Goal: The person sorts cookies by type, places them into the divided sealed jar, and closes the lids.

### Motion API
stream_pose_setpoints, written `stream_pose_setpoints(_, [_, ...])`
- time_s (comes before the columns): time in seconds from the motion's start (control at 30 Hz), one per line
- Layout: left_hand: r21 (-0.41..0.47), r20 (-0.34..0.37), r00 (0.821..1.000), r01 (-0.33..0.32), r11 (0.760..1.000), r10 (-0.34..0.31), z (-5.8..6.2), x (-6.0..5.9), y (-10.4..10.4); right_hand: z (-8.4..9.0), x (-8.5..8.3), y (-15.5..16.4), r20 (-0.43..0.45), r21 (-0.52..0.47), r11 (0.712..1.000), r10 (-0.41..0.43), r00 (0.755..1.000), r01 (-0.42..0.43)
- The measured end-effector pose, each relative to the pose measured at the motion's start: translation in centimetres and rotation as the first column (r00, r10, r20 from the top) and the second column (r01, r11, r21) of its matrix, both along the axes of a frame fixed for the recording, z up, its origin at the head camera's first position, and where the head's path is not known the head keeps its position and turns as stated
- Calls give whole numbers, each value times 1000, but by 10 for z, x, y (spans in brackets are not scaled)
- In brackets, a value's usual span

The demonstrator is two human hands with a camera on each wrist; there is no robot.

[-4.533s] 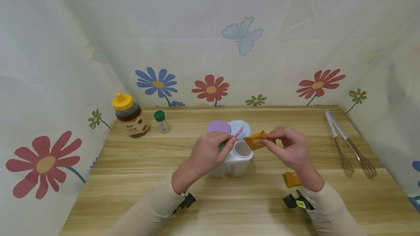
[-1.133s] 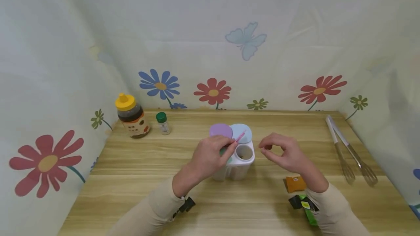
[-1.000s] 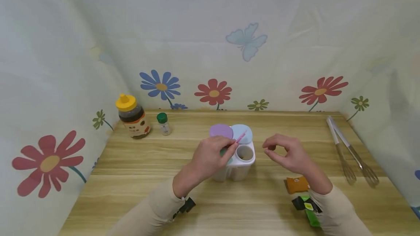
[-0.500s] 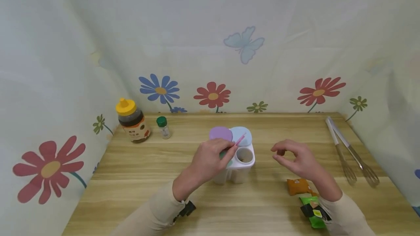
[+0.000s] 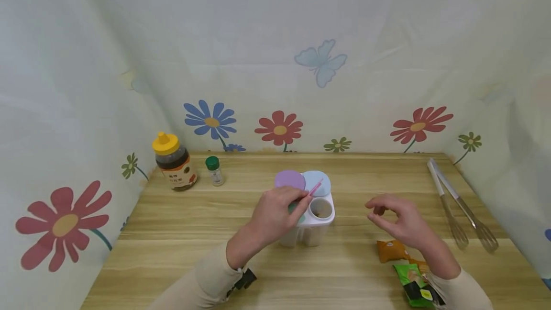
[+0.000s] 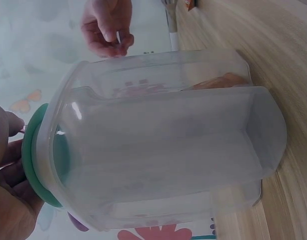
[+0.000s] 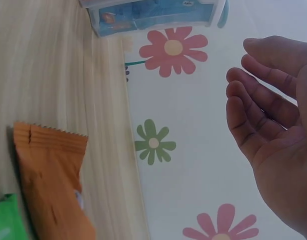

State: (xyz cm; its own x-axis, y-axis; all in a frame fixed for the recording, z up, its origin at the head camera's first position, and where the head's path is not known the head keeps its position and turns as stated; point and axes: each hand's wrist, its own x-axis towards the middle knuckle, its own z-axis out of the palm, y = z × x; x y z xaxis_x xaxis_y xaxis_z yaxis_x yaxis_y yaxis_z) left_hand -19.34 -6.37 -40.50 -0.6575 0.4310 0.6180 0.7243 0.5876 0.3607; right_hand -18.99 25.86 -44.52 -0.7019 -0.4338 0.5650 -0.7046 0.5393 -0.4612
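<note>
A container with several compartments (image 5: 311,237) stands mid-table, with a purple lid (image 5: 289,180), a blue lid (image 5: 319,182) and a green lid (image 6: 35,155). Its near right compartment is uncovered, and an orange-brown packet (image 6: 221,81) lies at the bottom. Between thumb and index finger, my left hand (image 5: 275,212) pinches a thin pink piece (image 5: 316,187), which looks like a lid edge-on, above the container. My right hand (image 5: 404,219) hovers to the right, fingers loosely curled and holding nothing. Beneath it lie an orange packet (image 5: 391,251) and a green packet (image 5: 406,274), partly hidden by the wrist gear.
A honey-type squeeze bottle with a yellow cap (image 5: 175,164) and a small green-capped jar (image 5: 215,172) stand at the back left. Metal tongs (image 5: 457,200) lie along the right side. A flower-printed curtain (image 5: 249,61) encloses the table's back and sides.
My right hand held an orange packet by the uncovered compartment; it let go and drew back to the right, empty. The packet is now inside. My left hand still pinches the pink piece.
</note>
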Motion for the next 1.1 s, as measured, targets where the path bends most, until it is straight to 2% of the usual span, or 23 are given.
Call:
stream_pose_setpoints(0.33, [8,6,1000,10,1000,-10,1,-1,0,-13,8,14,54,38,997,-63,997,61])
stream_pose_setpoints(0.6, [12,13,1000,12,1000,-12,1,-1,0,-23,9,24,72,140,986,-101,992,90])
stream_pose_setpoints(0.9, [-1,38,999,2,1000,-2,2,0,-1,-34,11,29,93,225,974,-60,994,38])
stream_pose_setpoints(1.1, [15,14,1000,9,1000,-9,1,0,-1,-37,16,32,172,249,968,-67,983,22])
